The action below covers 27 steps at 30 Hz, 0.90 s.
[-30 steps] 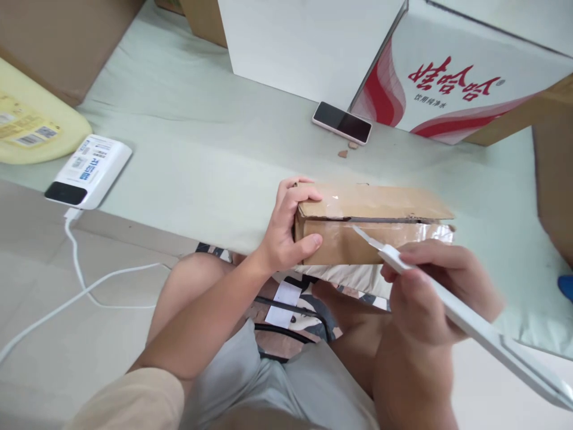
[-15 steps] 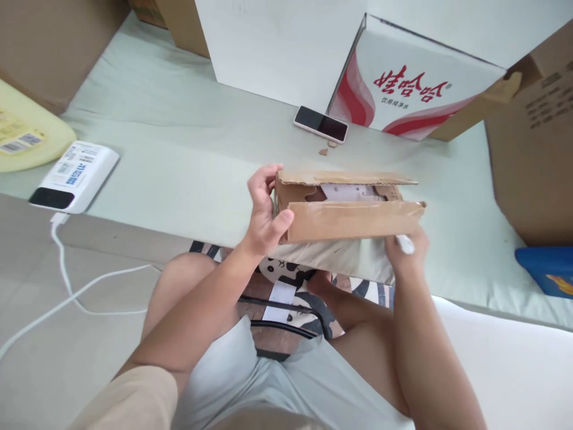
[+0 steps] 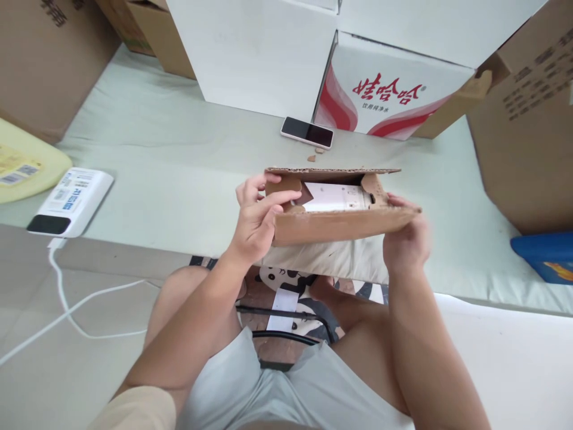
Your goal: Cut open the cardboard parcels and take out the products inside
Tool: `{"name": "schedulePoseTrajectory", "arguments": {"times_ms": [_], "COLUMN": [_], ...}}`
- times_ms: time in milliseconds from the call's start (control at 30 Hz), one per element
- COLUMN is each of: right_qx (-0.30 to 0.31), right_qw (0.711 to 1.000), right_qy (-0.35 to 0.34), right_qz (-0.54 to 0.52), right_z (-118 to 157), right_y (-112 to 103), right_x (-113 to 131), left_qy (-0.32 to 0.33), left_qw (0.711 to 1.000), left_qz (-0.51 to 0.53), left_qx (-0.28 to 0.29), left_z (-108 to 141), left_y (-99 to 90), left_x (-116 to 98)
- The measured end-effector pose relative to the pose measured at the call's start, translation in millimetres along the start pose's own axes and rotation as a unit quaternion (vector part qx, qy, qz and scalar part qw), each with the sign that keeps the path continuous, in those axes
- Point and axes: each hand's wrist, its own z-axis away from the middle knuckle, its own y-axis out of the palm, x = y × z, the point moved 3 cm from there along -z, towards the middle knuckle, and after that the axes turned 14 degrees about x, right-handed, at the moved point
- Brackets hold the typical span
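A small brown cardboard box (image 3: 340, 227) sits at the near edge of the green cloth, its long top flaps spread apart. Inside it lies a white printed item (image 3: 338, 197), partly hidden by the walls and inner flaps. My left hand (image 3: 257, 224) grips the box's left end, with the index finger reaching over the opening and the thumb on the near side. Around the right end is my right hand (image 3: 407, 236), somewhat blurred, with its fingers behind the near flap.
Behind the box are a phone-like device (image 3: 307, 132), small brown scraps (image 3: 312, 158) and a white-and-red carton (image 3: 385, 89). A white device (image 3: 71, 202) with a cable and a yellow bottle (image 3: 29, 161) are at left. A blue object (image 3: 544, 257) is at right.
The box's flaps have spread wider, showing more of the white item. My left index finger has moved over the opening. The white object seen at my right hand no longer shows. The view has shifted.
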Motion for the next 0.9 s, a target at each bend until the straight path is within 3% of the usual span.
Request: {"name": "schedulePoseTrajectory", "arguments": {"times_ms": [167,400,567,767,833,900], "right_qx": [0.036,0.034,0.077,0.174,0.174,0.138], "right_qw": [0.997,0.994,0.987,0.925,0.909,0.9], "right_qy": [-0.057,-0.106,-0.134,-0.266,-0.286,-0.319], "right_qz": [-0.02,-0.016,0.036,0.208,0.248,0.263], "right_z": [13,14,21,38,43,47], "right_y": [5,17,20,26,32,39], "right_x": [16,4,20,57,63,66], "left_qy": [-0.013,-0.036,-0.03,0.01,0.004,-0.012], "left_qw": [0.998,0.996,0.994,0.984,0.98,0.979], "left_qz": [0.053,0.085,0.1,0.144,0.159,0.16], "left_qx": [0.031,0.011,-0.009,-0.101,-0.123,-0.128], "left_z": [3,1,1,-5,-9,-10], "left_y": [10.7,14.2,10.5,-3.9,-7.9,-12.0], "left_x": [8,16,18,19,20,22]}}
